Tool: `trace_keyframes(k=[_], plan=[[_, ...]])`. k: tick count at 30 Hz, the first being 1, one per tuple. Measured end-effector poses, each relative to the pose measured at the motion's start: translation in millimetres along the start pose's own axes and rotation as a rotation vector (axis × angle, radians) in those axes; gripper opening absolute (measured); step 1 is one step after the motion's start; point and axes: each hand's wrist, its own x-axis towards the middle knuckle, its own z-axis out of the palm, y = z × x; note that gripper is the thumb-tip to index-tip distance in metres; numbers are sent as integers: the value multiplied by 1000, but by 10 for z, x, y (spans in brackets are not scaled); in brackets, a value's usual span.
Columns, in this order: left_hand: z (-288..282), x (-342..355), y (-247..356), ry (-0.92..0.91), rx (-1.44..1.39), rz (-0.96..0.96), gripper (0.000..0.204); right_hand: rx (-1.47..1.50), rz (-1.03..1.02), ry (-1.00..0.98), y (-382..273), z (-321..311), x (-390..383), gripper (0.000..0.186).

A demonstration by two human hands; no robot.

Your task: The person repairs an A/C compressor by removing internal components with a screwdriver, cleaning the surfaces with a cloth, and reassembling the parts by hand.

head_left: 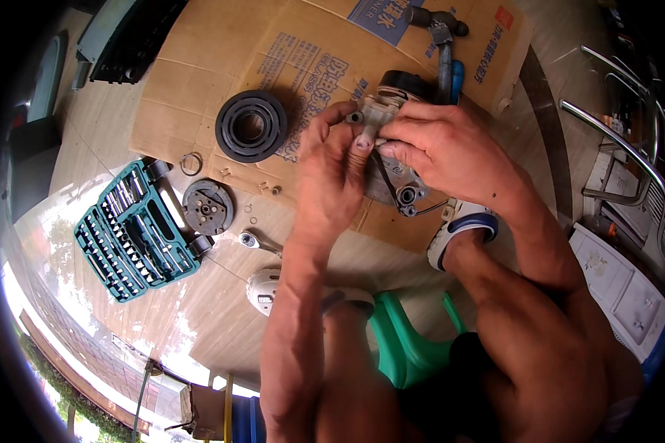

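A grey metal compressor (pixel 381 112) with a black round end lies on the flattened cardboard. My left hand (pixel 326 170) is closed around its near left side, the thumb pressed on the metal. My right hand (pixel 451 139) pinches at the same spot from the right; whatever is between its fingertips is too small and covered to make out. From just below the fingers a black wire (pixel 386 176) runs down across the housing. A black grooved pulley (pixel 225 127) rests on the cardboard to the left, and a round clutch plate (pixel 208 208) sits on the floor nearer me.
A hammer (pixel 444 63) lies beyond the compressor on the cardboard (pixel 192 66). At left is an opened green socket set (pixel 135 229). A ratchet (pixel 251 241), a snap ring (pixel 191 164) and small parts lie between. A green stool (pixel 393 332) is beneath me; chrome chair rails (pixel 613 129) stand right.
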Motion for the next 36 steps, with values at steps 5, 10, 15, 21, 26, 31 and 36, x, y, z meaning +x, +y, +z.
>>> trace_keyframes(k=[5, 10, 15, 21, 26, 31, 36], plan=[[46, -6, -9, 32, 59, 19, 17, -23, 21, -121, 9, -55, 72, 18], [71, -7, -5, 53, 75, 3, 19, -35, -28, -255, 75, -129, 216, 23], [103, 1, -51, 92, -42, -66, 21, -36, 63, -677, 82, -363, 584, 21], [81, 45, 8, 87, -21, -63, 24, 18, 128, -556, 181, -302, 556, 22], [59, 104, 54, 33, 19, -75, 27, 172, 155, -457, 241, -286, 538, 27], [102, 79, -71, 74, -38, -55, 28, 155, 253, -626, 87, -396, 680, 26], [90, 117, 4, 106, -119, -159, 29, 189, 53, -498, 307, -219, 636, 28]])
